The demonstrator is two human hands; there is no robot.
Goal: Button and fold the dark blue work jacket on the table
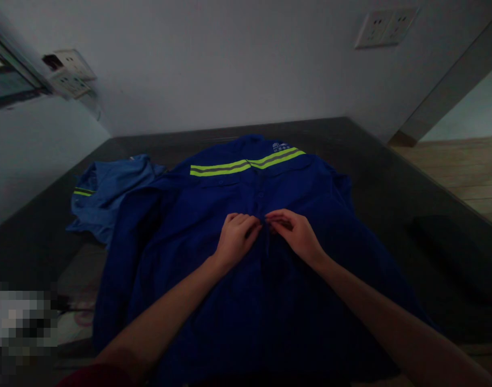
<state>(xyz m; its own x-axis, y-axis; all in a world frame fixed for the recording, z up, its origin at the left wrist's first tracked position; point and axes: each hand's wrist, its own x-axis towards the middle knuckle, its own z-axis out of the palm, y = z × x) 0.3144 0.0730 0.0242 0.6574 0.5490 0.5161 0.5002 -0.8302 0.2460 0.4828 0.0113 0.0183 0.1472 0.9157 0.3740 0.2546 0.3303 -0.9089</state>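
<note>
A dark blue work jacket (213, 226) lies spread front side up, its collar toward the wall. A yellow-green reflective stripe (219, 170) crosses its chest, with white print above it on the right. At the middle of the front opening, my left hand (240, 232) pinches one edge of the jacket. Close beside it, my right hand (292, 228) pinches the facing edge, fingertips nearly touching those of the left. Whether a button sits between the fingers is too dark to tell. Above the hands, a button (261, 194) shows on the placket.
The jacket rests on a dark table (375, 177) against a white wall. A lighter blue garment (116, 185) lies crumpled at the left. On the right is a black case-like object (451, 252). Wall sockets (386, 28) are above, and wooden floor (463, 172) shows beyond the right edge.
</note>
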